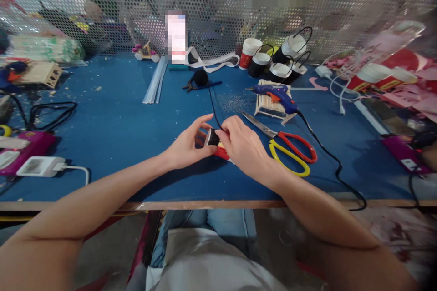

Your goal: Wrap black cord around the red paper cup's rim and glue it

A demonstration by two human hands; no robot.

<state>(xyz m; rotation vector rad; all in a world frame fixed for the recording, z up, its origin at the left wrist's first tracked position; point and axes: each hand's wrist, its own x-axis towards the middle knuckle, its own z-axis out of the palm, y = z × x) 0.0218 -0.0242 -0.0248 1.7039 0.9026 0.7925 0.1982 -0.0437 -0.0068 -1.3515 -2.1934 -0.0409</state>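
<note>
My left hand [186, 148] is curled around the end of a small red-and-yellow paper cup [222, 153], which lies on its side just above the table. A black wrapped band [213, 137] covers part of the cup near its end. On the other side, my right hand [244, 148] has its thumb and fingers closed on a black cord [214, 110] against the cup; my fingers partly hide both. The cord runs back to a black ball of cord [200, 78]. Just right of my right hand lie scissors [278, 134] with one red and one yellow handle.
A blue glue gun [278, 95] rests on a small stick rack [268, 105], its cable trailing right. Black-wrapped cups with handles [259, 64] stand at the back. Clear glue sticks [155, 82], pliers [190, 85] and a purple power strip [37, 143] lie on the blue table [119, 132].
</note>
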